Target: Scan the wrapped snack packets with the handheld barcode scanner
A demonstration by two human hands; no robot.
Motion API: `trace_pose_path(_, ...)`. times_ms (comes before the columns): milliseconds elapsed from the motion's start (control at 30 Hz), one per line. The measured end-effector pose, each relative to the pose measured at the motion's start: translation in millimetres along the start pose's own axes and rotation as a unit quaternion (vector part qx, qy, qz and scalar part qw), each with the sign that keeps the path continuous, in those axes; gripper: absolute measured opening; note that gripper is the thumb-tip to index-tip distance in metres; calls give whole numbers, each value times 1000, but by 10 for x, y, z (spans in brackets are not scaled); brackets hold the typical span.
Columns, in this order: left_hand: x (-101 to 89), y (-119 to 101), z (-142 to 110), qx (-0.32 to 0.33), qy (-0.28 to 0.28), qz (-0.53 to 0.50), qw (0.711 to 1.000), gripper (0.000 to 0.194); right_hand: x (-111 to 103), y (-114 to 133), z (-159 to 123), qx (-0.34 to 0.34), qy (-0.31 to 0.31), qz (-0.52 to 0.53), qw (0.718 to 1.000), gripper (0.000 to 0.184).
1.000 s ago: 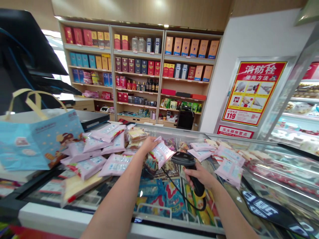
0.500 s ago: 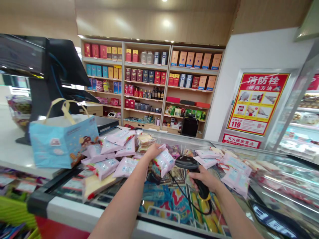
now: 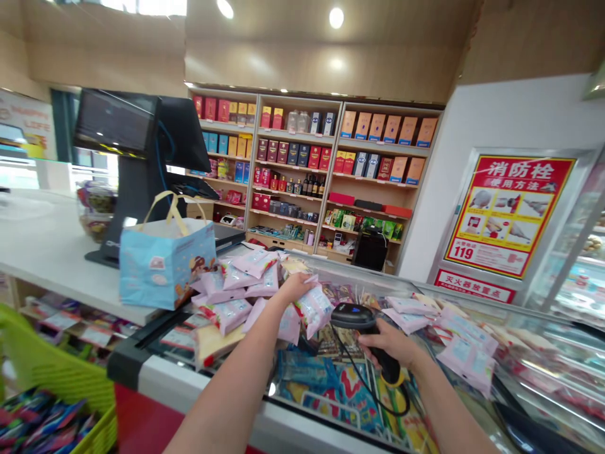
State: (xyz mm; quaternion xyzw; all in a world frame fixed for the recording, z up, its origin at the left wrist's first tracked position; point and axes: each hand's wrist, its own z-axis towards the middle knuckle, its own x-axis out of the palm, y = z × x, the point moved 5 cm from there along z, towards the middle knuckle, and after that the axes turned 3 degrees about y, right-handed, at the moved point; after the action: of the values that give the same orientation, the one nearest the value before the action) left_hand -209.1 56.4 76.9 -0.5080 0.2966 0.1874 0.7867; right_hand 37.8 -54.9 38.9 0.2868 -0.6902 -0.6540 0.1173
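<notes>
My left hand [image 3: 295,289] grips one end of a pale pink snack packet [image 3: 316,310] above the glass top of the freezer. In my right hand [image 3: 385,343] is a black barcode scanner [image 3: 354,316], its head turned toward that packet, with a gap between them. The scanner's black cable [image 3: 352,366] hangs down and loops under it. To the left of my left hand lies a pile of similar pink packets [image 3: 231,312]. More pink packets [image 3: 466,353] rest on the glass to the right of my right hand.
A blue paper bag [image 3: 161,268] stands on the white counter [image 3: 57,246] beside a dark checkout monitor [image 3: 123,123]. Below, at left, is a green basket [image 3: 89,366] of small packages. Shelves [image 3: 302,167] with boxes and bottles line the back wall.
The camera view has swung left and up, so the scene sits further right and lower. My hands keep hold of the packet and the scanner, close together as before.
</notes>
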Motion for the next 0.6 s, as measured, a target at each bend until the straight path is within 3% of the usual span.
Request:
trace_pose_path(133, -112, -23, -106, 3, -7, 6, 1000, 38, 70, 75, 56, -8, 4, 9, 1000, 44)
trace_pose_path(233, -305, 19, -187, -32, -54, 22, 998, 37, 112, 142, 149, -23, -16, 32, 999, 45)
trace_pose_path(367, -769, 153, -322, -104, -223, 78, 966, 28, 208, 284, 343, -66, -63, 98, 991, 46)
trace_pose_path(500, -1237, 363, -534, -185, -392, 99, 896, 32, 436, 479, 615, -110, -89, 180, 973, 45)
trace_pose_path(600, -1486, 532, -721, -216, -467, 98, 852, 42, 669, 595, 837, -129, -99, 228, 960, 46)
